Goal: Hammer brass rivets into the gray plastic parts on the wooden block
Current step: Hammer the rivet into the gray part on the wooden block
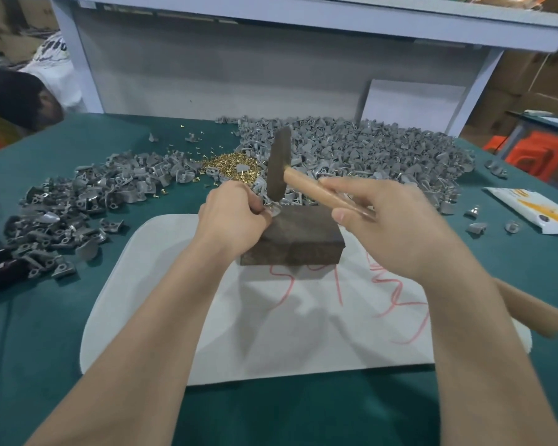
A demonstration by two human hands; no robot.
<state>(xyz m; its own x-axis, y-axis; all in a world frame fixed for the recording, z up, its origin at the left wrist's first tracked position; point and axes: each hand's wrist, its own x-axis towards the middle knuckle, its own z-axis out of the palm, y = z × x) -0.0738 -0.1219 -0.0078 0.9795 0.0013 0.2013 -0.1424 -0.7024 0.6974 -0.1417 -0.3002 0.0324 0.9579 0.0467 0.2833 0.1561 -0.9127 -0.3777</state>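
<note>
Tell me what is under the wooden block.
The wooden block stands on a white sheet with red scribbles, laid over the green table. Anything directly beneath the block is hidden.

Right hand [397, 226] grips hammer [279, 165] above wooden block [297, 239]; left hand [236, 217] pinches gray part [273, 211] there.

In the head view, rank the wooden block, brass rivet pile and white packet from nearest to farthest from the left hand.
1. The wooden block, right beside the left hand, which pinches a gray part on it.
2. The brass rivet pile, just beyond the hand.
3. The white packet, far off to the right.
</note>
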